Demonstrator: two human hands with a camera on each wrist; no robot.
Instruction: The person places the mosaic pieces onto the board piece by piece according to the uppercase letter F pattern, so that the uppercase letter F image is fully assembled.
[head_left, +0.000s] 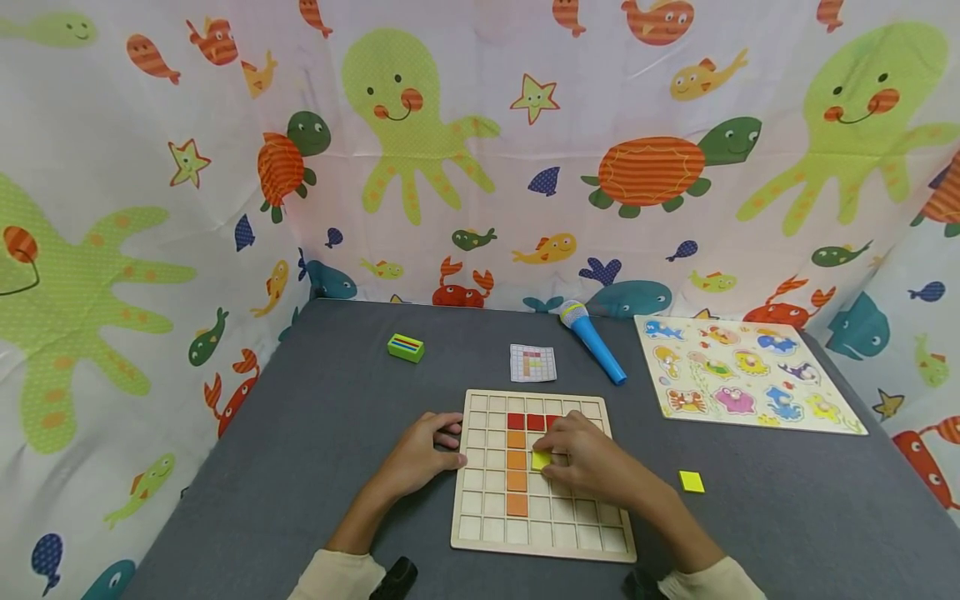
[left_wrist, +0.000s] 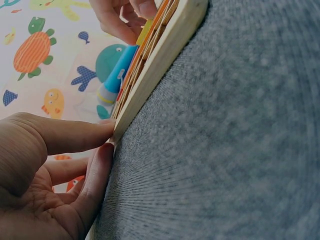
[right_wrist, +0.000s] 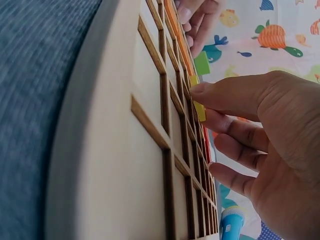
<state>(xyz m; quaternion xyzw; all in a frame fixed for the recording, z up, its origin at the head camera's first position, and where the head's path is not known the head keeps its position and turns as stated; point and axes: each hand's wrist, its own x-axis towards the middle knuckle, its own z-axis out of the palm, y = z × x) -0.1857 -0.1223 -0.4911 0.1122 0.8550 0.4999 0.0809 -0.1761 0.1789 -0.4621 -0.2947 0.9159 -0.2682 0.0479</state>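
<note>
A wooden grid board (head_left: 495, 531) lies on the grey table. Three red tiles (head_left: 516, 422) form a row near its far side, and several orange tiles (head_left: 517, 482) run in a column below the left one. My right hand (head_left: 592, 462) is over the board's right half, pinching a yellow tile (head_left: 541, 461) between thumb and finger; the right wrist view shows this tile (right_wrist: 200, 111) tilted at the grid. At the board's left edge, my left hand (head_left: 420, 454) holds the rim (left_wrist: 135, 107) with thumb and fingertips, its other fingers curled.
Another yellow tile (head_left: 692, 482) lies right of the board. Behind the board are a small pattern card (head_left: 533, 363), a blue toy microphone (head_left: 596, 337) and a green block with coloured stripes (head_left: 406, 348). A sea-animal puzzle (head_left: 750, 375) lies at the back right. Printed cloth (head_left: 480, 167) surrounds the table.
</note>
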